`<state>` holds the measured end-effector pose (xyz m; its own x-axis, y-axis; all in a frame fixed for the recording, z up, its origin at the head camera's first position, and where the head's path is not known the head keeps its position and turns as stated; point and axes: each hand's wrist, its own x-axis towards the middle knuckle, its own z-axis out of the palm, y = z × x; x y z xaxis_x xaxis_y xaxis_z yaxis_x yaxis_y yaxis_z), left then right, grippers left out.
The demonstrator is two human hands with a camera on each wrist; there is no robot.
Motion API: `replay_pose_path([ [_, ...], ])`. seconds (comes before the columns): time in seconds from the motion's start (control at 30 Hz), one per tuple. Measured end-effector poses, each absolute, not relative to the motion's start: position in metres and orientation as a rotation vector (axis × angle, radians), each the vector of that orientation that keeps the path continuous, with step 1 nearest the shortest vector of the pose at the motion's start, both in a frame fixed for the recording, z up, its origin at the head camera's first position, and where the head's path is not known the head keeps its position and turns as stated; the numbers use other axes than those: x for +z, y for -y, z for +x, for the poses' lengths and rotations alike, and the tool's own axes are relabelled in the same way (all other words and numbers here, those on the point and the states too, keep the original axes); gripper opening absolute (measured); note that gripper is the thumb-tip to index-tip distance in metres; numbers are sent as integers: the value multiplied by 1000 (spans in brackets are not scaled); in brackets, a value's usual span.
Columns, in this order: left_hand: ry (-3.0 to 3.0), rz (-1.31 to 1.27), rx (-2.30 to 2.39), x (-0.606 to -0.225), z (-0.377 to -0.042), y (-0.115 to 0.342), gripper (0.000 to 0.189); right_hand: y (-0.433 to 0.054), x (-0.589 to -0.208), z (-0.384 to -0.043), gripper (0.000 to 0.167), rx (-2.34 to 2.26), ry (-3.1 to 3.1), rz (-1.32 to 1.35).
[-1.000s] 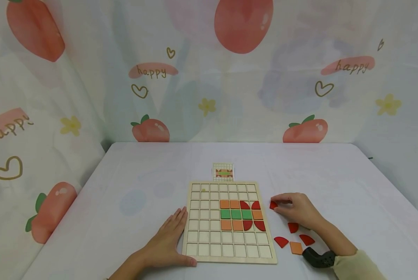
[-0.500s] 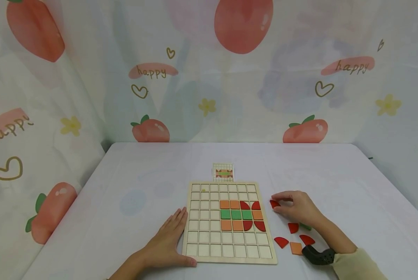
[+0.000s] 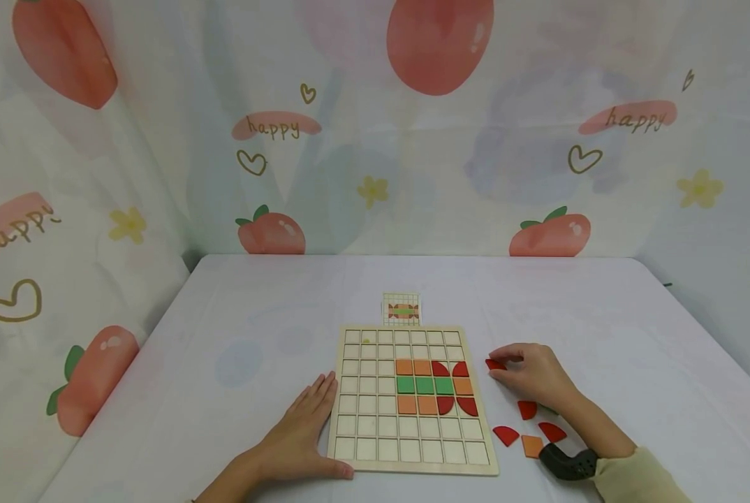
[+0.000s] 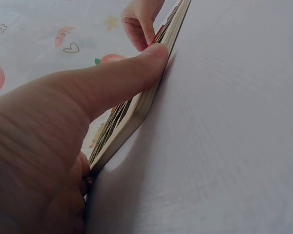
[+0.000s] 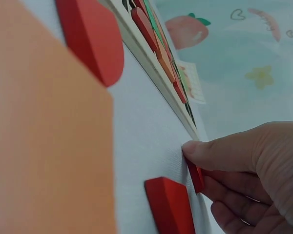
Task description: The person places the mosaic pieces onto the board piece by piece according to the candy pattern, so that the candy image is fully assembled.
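Note:
A wooden grid board (image 3: 425, 469) lies on the white table. My left hand (image 3: 295, 434) rests along its left side, fingers straight, thumb against the front edge near the corner; in the left wrist view that thumb (image 4: 132, 73) lies across the board's edge. Just right of the board, my right hand (image 3: 535, 374) pinches a red quarter-circle tile (image 3: 494, 364) between thumb and fingers. The right wrist view shows the same tile (image 5: 195, 176) tilted near the tabletop. Orange square tiles (image 3: 406, 404), green square tiles (image 3: 424, 385) and red quarter-circle tiles (image 3: 440, 368) fill cells at the board's right.
Loose red quarter-circle tiles (image 3: 505, 436) and an orange square tile (image 3: 532, 446) lie right of the board; a green tile is mostly hidden by my right hand. A small pattern card (image 3: 401, 309) touches the board's far edge. A black device (image 3: 566, 462) sits at my right wrist.
The red quarter-circle tile has turned slightly within my right fingers while that hand stays beside the board. My left hand holds its place, and the tiles on the board are unchanged.

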<state>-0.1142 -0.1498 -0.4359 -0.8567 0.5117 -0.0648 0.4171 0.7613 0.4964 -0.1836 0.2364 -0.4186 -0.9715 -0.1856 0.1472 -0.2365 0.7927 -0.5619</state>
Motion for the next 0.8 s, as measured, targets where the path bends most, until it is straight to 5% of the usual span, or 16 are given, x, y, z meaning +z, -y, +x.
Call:
replay_pose_path([
  [0.8,-2782,766,705,-437,-115,150,124,-199,-408,-193,25,1047,2811,522],
])
